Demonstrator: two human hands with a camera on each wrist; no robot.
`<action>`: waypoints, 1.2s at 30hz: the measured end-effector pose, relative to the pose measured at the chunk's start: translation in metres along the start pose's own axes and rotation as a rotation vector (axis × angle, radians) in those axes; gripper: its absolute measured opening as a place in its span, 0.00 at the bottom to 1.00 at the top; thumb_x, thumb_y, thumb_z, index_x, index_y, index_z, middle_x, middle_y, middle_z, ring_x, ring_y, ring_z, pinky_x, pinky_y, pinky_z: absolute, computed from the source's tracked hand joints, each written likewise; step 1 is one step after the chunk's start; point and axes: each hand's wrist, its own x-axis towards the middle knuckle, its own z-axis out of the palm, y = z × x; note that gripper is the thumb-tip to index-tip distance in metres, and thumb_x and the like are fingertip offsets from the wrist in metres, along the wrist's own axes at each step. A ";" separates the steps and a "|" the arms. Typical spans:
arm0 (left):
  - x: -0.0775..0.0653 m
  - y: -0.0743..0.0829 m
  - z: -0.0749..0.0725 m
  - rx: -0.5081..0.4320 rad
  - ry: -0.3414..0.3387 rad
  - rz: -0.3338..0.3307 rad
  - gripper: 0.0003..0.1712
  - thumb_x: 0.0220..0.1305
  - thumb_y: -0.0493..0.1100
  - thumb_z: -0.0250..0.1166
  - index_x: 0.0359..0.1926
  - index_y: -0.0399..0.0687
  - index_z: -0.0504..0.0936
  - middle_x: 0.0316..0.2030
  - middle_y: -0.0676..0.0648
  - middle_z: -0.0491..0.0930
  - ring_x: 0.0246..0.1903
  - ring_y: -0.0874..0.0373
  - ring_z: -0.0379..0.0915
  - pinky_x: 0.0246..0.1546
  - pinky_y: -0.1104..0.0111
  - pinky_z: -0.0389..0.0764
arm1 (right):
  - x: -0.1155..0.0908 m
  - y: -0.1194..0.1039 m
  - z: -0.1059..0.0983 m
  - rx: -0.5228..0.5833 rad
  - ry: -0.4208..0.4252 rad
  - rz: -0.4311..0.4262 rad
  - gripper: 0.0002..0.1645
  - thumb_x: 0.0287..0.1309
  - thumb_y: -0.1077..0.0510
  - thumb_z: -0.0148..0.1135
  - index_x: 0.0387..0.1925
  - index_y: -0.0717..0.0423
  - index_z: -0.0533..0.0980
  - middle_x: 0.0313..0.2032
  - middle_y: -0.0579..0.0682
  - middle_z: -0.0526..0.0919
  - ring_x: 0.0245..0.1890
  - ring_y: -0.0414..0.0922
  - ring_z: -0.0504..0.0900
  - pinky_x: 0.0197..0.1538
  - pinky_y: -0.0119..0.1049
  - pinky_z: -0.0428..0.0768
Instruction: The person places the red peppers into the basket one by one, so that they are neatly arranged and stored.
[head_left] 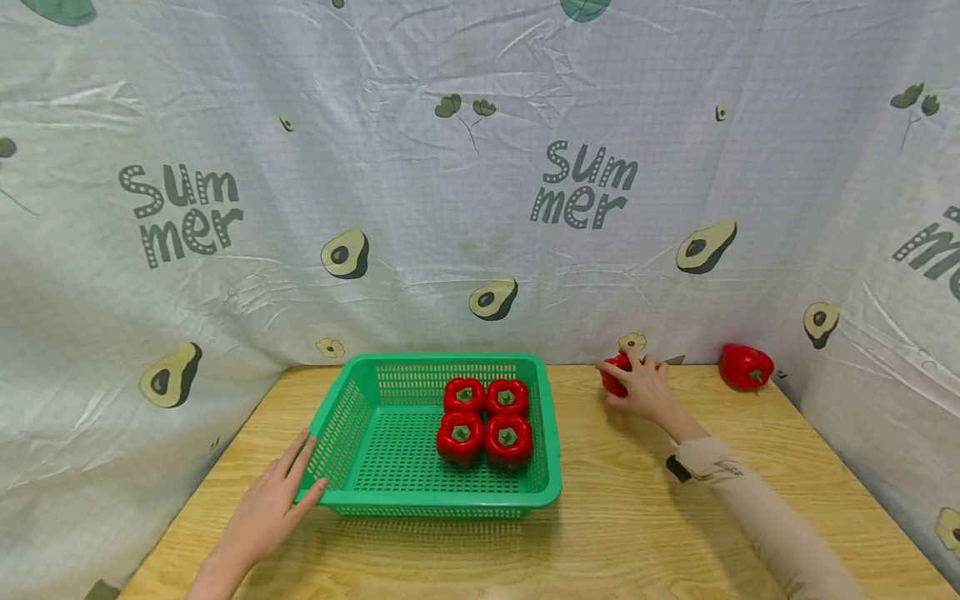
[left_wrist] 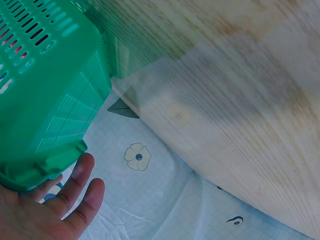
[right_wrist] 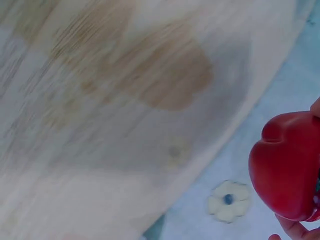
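Note:
A green plastic basket [head_left: 397,500] stands on the table with several red bell peppers [head_left: 508,440] grouped in its right half, stems up. My left hand [head_left: 264,506] rests at the basket's left front corner, fingers fairly straight along the rim; the left wrist view has the fingers [left_wrist: 80,200] under the rim. Toward the back of the table, right of the basket, my right hand [head_left: 643,388] grips a red bell pepper [right_wrist: 287,167] between thumb and fingers. In the head view the hand covers part of that pepper.
Another red bell pepper [head_left: 746,367] lies on its side at the back right of the wooden table [head_left: 622,517]. A white printed cloth [head_left: 420,200] hangs behind the table and along both sides.

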 end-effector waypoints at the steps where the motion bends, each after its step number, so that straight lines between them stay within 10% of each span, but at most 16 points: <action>1: 0.000 0.000 0.000 0.001 0.000 -0.001 0.37 0.65 0.53 0.49 0.65 0.34 0.54 0.65 0.33 0.53 0.56 0.33 0.59 0.47 0.42 0.66 | 0.000 -0.002 -0.003 0.006 0.018 -0.015 0.34 0.38 0.46 0.68 0.52 0.42 0.71 0.55 0.63 0.64 0.36 0.64 0.67 0.31 0.53 0.63; 9: -0.001 0.000 0.001 -0.002 0.009 -0.002 0.36 0.65 0.53 0.50 0.65 0.34 0.54 0.65 0.33 0.53 0.56 0.33 0.59 0.48 0.43 0.66 | 0.003 -0.021 -0.026 0.063 0.089 -0.062 0.40 0.34 0.44 0.66 0.51 0.56 0.66 0.50 0.57 0.67 0.38 0.60 0.67 0.31 0.50 0.63; 36: 0.000 0.000 0.001 -0.008 0.011 0.002 0.36 0.65 0.52 0.50 0.65 0.33 0.55 0.64 0.33 0.53 0.56 0.33 0.60 0.46 0.43 0.67 | 0.016 -0.103 -0.098 0.103 0.183 -0.312 0.38 0.41 0.39 0.63 0.57 0.43 0.68 0.45 0.54 0.71 0.43 0.52 0.70 0.37 0.48 0.64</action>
